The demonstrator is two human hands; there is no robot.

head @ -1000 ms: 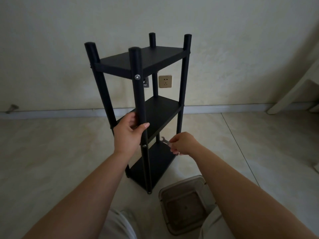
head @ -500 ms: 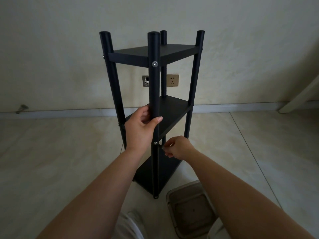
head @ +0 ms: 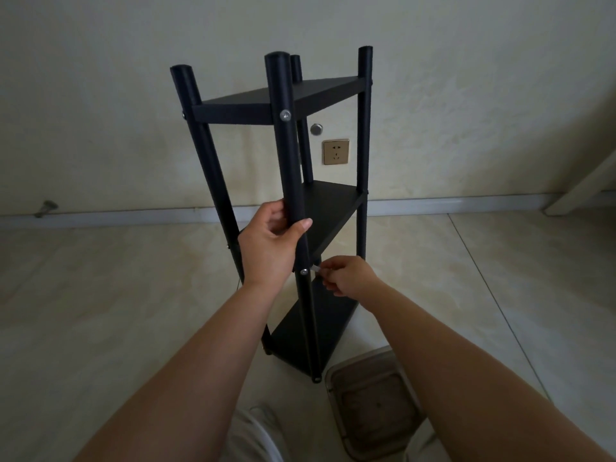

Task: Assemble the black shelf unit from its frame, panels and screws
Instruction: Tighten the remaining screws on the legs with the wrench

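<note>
Standing upright on the tiled floor [head: 100, 295] at picture centre: black shelf unit [head: 333, 208], three panels fixed between four round posts, top panel [head: 283, 95] at twelve o'clock, middle panel [head: 336, 208] at centre, bottom panel [head: 310, 331] toward six o'clock. Nearest post [head: 288, 155] running from twelve down to six, with a silver screw [head: 285, 115] at the top-panel joint and a second screw [head: 304, 272] at the middle-panel joint. Left hand [head: 270, 248] wrapped round the nearest post just above that lower screw, thumb on the right side of the post, fingers curled behind. Right hand [head: 346, 275] at four o'clock from the left one, fingers pinching a small silver tool [head: 315, 269] whose tip sits just beside the lower screw; contact with the screw head too small to tell. Clear plastic tray [head: 373, 401] lying on the floor at five o'clock, just beside the foot of the nearest post. Gold wall socket [head: 336, 152] at one o'clock behind the shelf, a round silver fitting [head: 316, 129] above its left corner, pale skirting board [head: 466, 203] along the wall at three o'clock. Light trousers [head: 256, 441] at six o'clock.
</note>
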